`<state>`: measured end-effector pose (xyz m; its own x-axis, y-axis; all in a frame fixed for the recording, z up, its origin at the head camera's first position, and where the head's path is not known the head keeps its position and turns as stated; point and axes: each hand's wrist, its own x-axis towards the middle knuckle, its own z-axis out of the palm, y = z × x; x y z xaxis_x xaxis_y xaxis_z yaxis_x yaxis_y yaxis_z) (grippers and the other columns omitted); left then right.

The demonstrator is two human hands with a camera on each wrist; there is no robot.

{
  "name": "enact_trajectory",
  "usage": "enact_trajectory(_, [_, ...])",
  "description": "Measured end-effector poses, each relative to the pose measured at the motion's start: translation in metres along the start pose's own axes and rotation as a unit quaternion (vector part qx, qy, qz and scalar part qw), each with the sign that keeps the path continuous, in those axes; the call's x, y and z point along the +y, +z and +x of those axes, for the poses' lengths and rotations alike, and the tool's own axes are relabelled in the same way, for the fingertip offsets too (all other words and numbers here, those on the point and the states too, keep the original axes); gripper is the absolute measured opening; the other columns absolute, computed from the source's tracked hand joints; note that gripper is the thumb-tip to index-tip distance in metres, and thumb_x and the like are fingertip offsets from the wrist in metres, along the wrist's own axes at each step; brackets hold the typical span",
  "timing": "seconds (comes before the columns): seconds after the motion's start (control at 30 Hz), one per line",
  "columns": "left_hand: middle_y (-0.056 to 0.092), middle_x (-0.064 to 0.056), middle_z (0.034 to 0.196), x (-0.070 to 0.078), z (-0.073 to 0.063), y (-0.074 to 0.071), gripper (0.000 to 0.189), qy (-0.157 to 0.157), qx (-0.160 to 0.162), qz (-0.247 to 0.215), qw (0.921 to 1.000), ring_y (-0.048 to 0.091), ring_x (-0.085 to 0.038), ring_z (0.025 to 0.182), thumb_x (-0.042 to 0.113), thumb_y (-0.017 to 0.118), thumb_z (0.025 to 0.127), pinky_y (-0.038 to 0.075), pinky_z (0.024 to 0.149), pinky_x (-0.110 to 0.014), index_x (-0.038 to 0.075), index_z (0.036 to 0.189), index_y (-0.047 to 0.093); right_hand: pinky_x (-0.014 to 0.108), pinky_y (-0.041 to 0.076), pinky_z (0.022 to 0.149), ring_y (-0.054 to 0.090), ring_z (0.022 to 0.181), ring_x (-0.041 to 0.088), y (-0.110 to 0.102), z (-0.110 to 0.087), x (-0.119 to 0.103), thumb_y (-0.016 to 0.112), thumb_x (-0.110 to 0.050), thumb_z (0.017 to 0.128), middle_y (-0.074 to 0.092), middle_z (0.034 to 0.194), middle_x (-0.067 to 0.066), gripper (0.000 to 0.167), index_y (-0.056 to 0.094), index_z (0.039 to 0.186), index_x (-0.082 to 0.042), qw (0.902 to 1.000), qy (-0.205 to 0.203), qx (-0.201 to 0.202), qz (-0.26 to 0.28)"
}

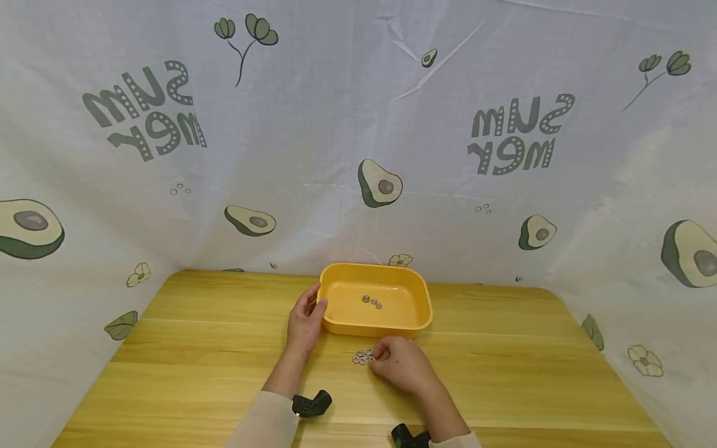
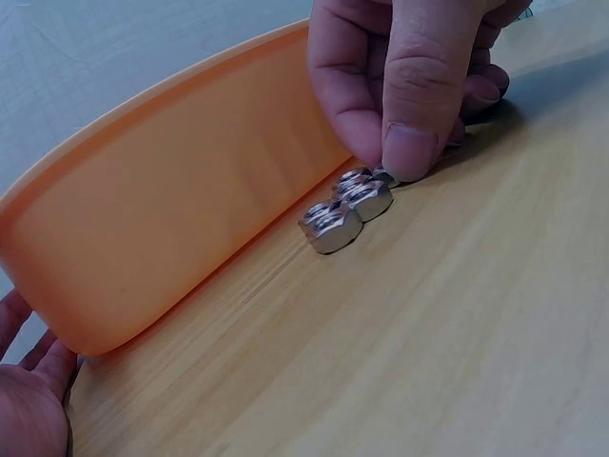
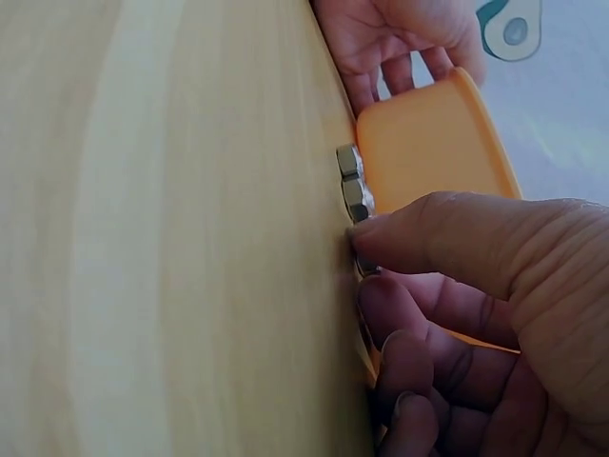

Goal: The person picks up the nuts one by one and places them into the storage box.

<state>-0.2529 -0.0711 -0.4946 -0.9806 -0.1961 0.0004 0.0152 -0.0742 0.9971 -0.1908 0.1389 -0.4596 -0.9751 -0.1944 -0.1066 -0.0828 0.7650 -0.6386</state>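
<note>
My left hand (image 1: 305, 320) holds a yellow plastic basin (image 1: 375, 328) at its left end, thumb at the rim and fingers along the outer wall. In the right wrist view that left hand (image 3: 404, 38) appears behind the basin's end. In front of the basin, several shiny metal hex nuts (image 1: 362, 359) lie clustered on the table. At the cluster's right side my right hand (image 1: 404, 364) pinches a nut (image 2: 385, 178) between thumb and forefinger, low at the tabletop; the fingertips partly cover it. Three nuts (image 1: 366, 298) lie inside the basin.
A wood-grain table (image 1: 224, 348) carries everything. Behind and beside it hangs a white cloth (image 1: 319, 124) printed with avocados, flowers and lettering. Black wrist-worn devices (image 1: 312, 404) sit at both wrists near the table's front.
</note>
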Motion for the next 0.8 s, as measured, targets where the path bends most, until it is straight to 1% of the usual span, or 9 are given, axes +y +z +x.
enact_trajectory(0.33, [0.055, -0.016, 0.150, -0.001, 0.000, 0.000, 0.045, 0.003, -0.002, -0.007, 1.0000, 0.050, -0.036, 0.141, 0.015, 0.061, 0.101, 0.042, 0.117, -0.050, 0.011, 0.146, 0.056, 0.024, 0.042, 0.055, 0.054, 0.062, 0.011, -0.001, -0.001, 0.000, 0.079, -0.016, 0.081, 0.060, 0.068, -0.006, 0.013, 0.066, 0.081, -0.016, 0.9999, -0.009, -0.007, -0.005])
enact_trajectory(0.53, [0.055, -0.016, 0.150, 0.000, 0.000, 0.000, 0.045, 0.001, -0.002, -0.011, 0.9999, 0.051, -0.035, 0.141, 0.015, 0.061, 0.101, 0.043, 0.117, -0.050, 0.011, 0.146, 0.056, 0.024, 0.042, 0.055, 0.053, 0.062, 0.011, -0.005, -0.002, -0.003, 0.079, -0.016, 0.080, 0.059, 0.068, -0.005, 0.012, 0.067, 0.081, -0.017, 0.9998, -0.016, -0.005, -0.007])
enact_trajectory(0.8, [0.054, -0.016, 0.151, 0.000, 0.001, 0.000, 0.045, -0.001, 0.000, -0.010, 0.9999, 0.051, -0.035, 0.141, 0.015, 0.061, 0.101, 0.043, 0.117, -0.050, 0.010, 0.146, 0.056, 0.023, 0.043, 0.055, 0.053, 0.064, 0.011, -0.015, -0.005, -0.011, 0.078, -0.016, 0.081, 0.060, 0.071, -0.005, 0.010, 0.068, 0.082, -0.016, 0.9995, -0.026, 0.004, 0.017])
